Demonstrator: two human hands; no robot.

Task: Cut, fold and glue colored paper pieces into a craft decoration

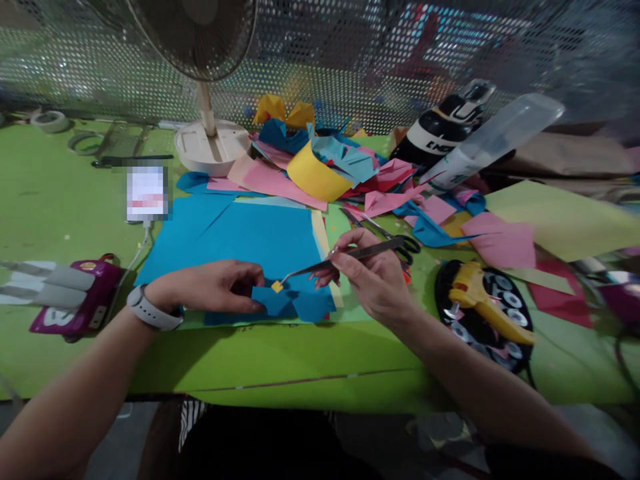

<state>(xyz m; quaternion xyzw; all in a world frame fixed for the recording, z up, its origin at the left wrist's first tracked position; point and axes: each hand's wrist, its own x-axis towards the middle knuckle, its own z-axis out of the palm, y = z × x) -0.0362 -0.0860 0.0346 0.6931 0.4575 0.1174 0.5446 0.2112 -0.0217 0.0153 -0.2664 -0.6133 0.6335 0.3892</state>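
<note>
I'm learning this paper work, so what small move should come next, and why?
Probably ease the yellow piece flat onto the small blue paper: the right hand holds tweezers with their tip at that piece, and the left hand holds the paper's left end.

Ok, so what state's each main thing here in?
Slim dark metal tweezers: held in right hand
Small yellow paper square: at the tweezers' tips
Small blue paper piece: held by left hand
Black-handled metal scissors: lying, partly hidden
Yellow plastic glue gun: resting on black tray
Wide yellow paper strip: curled
White round-based fan: upright
</note>
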